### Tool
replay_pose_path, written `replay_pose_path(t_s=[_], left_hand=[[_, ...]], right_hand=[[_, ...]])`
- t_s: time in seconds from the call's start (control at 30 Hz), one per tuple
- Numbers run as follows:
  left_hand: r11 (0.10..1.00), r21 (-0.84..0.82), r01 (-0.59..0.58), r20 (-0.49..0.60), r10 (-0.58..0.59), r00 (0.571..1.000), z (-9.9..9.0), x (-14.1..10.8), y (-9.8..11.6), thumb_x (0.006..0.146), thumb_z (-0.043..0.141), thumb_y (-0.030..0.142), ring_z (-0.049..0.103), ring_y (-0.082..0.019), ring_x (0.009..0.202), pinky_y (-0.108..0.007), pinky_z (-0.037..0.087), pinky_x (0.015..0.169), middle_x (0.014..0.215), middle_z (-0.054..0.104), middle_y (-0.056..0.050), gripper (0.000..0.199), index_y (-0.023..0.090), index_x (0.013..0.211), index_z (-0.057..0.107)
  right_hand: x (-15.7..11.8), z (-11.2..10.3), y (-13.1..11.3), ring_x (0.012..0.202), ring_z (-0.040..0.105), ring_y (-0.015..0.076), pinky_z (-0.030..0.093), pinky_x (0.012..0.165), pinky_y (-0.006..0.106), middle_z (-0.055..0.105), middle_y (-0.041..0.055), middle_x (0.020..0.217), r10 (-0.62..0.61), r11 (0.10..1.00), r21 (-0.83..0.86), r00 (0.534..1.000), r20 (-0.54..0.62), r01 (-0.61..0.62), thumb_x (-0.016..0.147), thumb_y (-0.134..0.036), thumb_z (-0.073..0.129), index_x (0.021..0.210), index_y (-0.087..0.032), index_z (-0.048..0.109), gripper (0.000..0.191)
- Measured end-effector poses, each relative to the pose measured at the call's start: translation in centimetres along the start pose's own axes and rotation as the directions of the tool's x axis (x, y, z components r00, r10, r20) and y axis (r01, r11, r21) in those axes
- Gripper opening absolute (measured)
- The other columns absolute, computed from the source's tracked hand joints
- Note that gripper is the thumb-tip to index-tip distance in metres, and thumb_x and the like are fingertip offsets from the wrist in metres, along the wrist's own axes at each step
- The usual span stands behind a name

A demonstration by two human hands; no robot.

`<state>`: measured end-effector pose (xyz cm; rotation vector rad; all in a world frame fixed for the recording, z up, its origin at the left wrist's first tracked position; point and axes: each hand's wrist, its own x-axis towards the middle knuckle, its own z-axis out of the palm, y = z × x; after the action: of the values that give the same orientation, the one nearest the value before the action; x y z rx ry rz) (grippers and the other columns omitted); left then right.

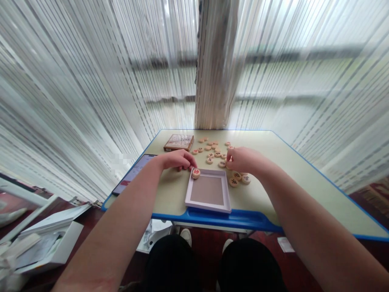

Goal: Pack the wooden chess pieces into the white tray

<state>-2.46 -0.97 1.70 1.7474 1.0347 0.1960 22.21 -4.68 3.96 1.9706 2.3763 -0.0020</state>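
Note:
A shallow white box tray [227, 190] lies near the front edge of the table. In its far left corner rests a round wooden Chinese chess piece [196, 173] with a red character. My left hand [182, 159] is beside that corner, its bent fingers apart and a fingertip close to the piece and the rim. Across the tray, my right hand [241, 159] has its fingers pinched together on a Chinese chess piece [228, 163], mostly hidden by the fingers. Around it lie loose pieces, among them a black-marked piece [209, 160] and a nearer piece [234, 182].
A flat printed box [178, 142] lies at the table's far left. A phone [129, 178] is at the left edge, partly behind my left forearm. The pale table [291, 174] has a blue rim. Sheer curtains hang behind it, and an open white box [51, 243] stands below left.

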Motion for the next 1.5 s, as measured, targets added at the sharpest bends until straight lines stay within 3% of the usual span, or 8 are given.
replay_pose_path(t_s=[0.43,0.67,0.8,0.97,1.17,1.27,1.37,1.5], left_hand=[[0.994,-0.112,0.001,-0.031,-0.004,1.000,0.0,-0.2,0.3,0.047,0.046,0.010,0.046,-0.009,0.054,-0.017,0.035,0.042,0.064,0.058,-0.003,0.038,0.011,0.076,0.070],[0.995,-0.101,0.003,-0.059,-0.009,0.998,-0.1,0.0,0.2,0.048,0.047,0.010,0.046,-0.007,0.049,-0.017,0.035,0.041,0.063,0.060,-0.003,0.035,0.010,0.075,0.069],[0.994,-0.113,-0.001,-0.087,-0.009,0.996,-0.1,0.0,0.1,0.049,0.047,0.010,0.047,-0.007,0.049,-0.017,0.036,0.041,0.063,0.061,-0.004,0.033,0.010,0.074,0.069],[0.990,-0.139,0.013,-0.095,-0.027,0.995,-0.1,0.0,0.0,0.048,0.047,0.009,0.049,-0.008,0.048,-0.018,0.037,0.042,0.062,0.061,-0.003,0.033,0.010,0.072,0.068],[0.993,-0.117,0.024,-0.100,-0.036,0.994,0.0,0.1,0.2,0.048,0.046,0.009,0.047,-0.007,0.047,-0.018,0.036,0.042,0.063,0.061,-0.003,0.034,0.010,0.073,0.069],[0.993,-0.112,0.027,-0.101,-0.038,0.994,0.0,0.1,0.2,0.048,0.047,0.009,0.046,-0.006,0.045,-0.018,0.035,0.041,0.063,0.062,-0.002,0.033,0.010,0.073,0.068],[0.994,-0.109,0.027,-0.105,-0.039,0.994,0.0,0.2,0.1,0.048,0.046,0.009,0.045,-0.006,0.044,-0.018,0.035,0.041,0.063,0.062,-0.002,0.034,0.010,0.074,0.068],[0.994,-0.111,0.013,-0.105,-0.025,0.994,0.1,0.2,0.1,0.048,0.046,0.009,0.045,-0.006,0.045,-0.017,0.034,0.040,0.063,0.061,-0.002,0.035,0.010,0.075,0.068]], right_hand=[[0.1,0.8,-2.2,0.064,0.060,0.0156,0.040,0.058,0.025,0.070,0.0015,0.073,-0.180,0.954,0.229,0.980,-0.079,0.194,0.072,-0.026,0.058,0.076,-0.022,0.072,0.014],[0.8,1.5,-2.2,0.067,0.060,0.0130,0.042,0.060,0.021,0.070,0.0002,0.079,-0.183,0.888,0.408,0.978,-0.103,0.210,0.071,-0.022,0.063,0.091,-0.021,0.070,0.021],[1.2,1.9,-2.2,0.073,0.059,0.0134,0.043,0.067,0.022,0.068,0.0028,0.089,-0.185,0.902,0.339,0.950,-0.250,0.265,0.073,-0.014,0.058,0.093,-0.020,0.070,0.024],[1.3,2.1,-2.1,0.078,0.060,0.0151,0.043,0.072,0.023,0.069,0.0027,0.090,-0.311,0.899,0.255,0.928,-0.206,0.357,0.072,-0.007,0.052,0.088,-0.021,0.072,0.029],[2.7,2.9,-0.9,0.112,0.050,0.0218,0.037,0.097,0.032,0.060,0.0065,0.122,-0.193,0.928,0.221,0.895,-0.402,0.300,0.083,-0.015,0.044,0.111,-0.019,0.065,0.035],[3.6,3.7,-0.3,0.125,0.039,0.0258,0.031,0.103,0.041,0.047,0.0078,0.137,-0.198,0.942,0.191,0.918,-0.344,0.275,0.090,-0.032,0.037,0.129,-0.018,0.051,0.043],[4.1,4.0,-0.2,0.127,0.038,0.0251,0.027,0.106,0.044,0.052,0.0060,0.133,-0.227,0.944,0.185,0.944,-0.238,0.274,0.093,-0.038,0.030,0.124,-0.021,0.054,0.043],[4.0,3.7,-0.7,0.123,0.045,0.0213,0.030,0.105,0.037,0.057,0.0066,0.128,-0.277,0.919,0.191,0.910,-0.310,0.345,0.094,-0.037,0.027,0.121,-0.019,0.057,0.044]])
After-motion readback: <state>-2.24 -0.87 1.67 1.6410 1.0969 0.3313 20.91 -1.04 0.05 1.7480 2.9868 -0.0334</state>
